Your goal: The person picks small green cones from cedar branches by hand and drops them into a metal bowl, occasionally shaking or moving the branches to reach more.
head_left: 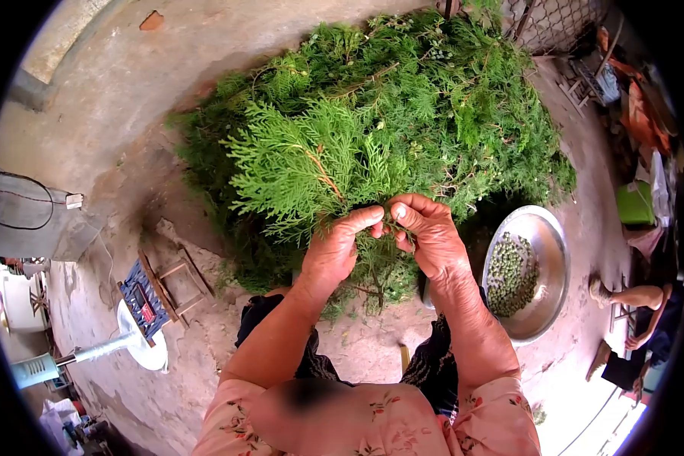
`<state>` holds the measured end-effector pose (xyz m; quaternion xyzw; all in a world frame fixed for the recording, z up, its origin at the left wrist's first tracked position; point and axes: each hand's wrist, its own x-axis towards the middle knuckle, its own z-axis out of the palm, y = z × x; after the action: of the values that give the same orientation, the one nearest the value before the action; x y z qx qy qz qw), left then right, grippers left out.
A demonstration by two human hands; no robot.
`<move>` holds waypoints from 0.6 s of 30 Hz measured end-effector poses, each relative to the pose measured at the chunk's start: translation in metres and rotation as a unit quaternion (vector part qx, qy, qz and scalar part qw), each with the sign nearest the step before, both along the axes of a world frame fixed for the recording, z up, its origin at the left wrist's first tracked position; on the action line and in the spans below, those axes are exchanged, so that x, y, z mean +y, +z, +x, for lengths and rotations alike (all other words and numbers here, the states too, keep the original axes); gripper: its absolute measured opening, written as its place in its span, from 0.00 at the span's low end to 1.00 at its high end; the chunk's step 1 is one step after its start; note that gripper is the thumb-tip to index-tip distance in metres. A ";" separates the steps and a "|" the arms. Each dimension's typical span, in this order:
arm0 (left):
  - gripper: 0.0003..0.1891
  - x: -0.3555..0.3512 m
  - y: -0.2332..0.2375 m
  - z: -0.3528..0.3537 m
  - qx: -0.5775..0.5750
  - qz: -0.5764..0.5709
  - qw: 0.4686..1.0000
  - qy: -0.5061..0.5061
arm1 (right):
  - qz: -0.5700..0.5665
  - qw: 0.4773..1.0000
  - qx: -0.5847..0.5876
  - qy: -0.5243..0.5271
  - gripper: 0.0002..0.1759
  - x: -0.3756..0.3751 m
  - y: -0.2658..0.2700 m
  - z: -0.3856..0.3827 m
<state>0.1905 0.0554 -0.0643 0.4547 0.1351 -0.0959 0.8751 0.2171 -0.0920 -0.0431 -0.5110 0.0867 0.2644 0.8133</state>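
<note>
- Left hand (332,254): thumb and forefinger are nearly closed, gripping the stem end of a green sprig (300,171). The remaining fingers curl underneath, mostly out of sight.
- Right hand (437,243): thumb and forefinger meet just beside the left fingertips, the other fingers curled. Whether anything sits between the tips cannot be told.
- Sprig position: in front of the chest, fanning forward and left above the pile (463,99). Its outer fronds overlap the pile, and the boundary between the two greens is difficult to trace.
- Pile underside: in deep shadow; its support cannot be made out. The near edge is partly covered by the hands.
- Basin (560,266): metal, right of the right forearm, near the pile's right edge. Small green cones (511,277) lie inside, toward its left wall. The forearm passes close to its near-left rim.
- Lower body: trousers (425,361) show only in part, between the forearms and the shirt (402,425).
- Floor (357,334): extends between the left forearm and the fan (140,346), and from the basin to a seated person (638,298), cut off at the right.
- View limits: a dark, curved border crops the corners; items along the right margin are cluttered and indistinct.
</note>
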 end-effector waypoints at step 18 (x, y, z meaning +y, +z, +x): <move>0.19 0.015 0.012 0.006 0.006 -0.091 0.995 -0.030 | 0.230 0.972 -0.057 -0.011 0.09 -0.038 -0.002 0.015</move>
<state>0.1962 0.0703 -0.0527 0.3765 0.1177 -0.1366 0.9087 0.2321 -0.1303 -0.0450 -0.3241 -0.0177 0.2388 0.9152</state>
